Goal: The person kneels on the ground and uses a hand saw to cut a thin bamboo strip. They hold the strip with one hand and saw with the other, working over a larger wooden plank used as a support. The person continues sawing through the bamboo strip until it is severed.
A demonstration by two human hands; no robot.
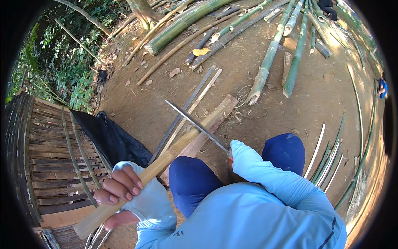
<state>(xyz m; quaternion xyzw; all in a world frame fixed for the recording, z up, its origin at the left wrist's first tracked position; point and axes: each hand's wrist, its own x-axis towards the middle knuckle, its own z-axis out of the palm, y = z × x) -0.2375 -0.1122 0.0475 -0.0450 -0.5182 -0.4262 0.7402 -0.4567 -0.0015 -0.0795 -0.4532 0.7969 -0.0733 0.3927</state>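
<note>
My left hand (pixel 120 189) grips a pale split bamboo piece (pixel 166 155) that slants up and to the right, its far end resting on a wooden plank (pixel 207 133) on the ground. My right hand (pixel 230 159) is mostly hidden under a light blue sleeve and holds the handle of a long knife (pixel 195 123). The blade lies across the bamboo piece near its upper end. Both knees in dark blue trousers are below the blade.
Green bamboo poles (pixel 269 58) lie scattered on the bare earth ahead. Thin bamboo strips (pixel 329 159) lie to my right. A slatted bamboo platform (pixel 54 157) with dark netting (pixel 112 139) stands at my left. Another person's blue sleeve (pixel 383 88) shows at the far right.
</note>
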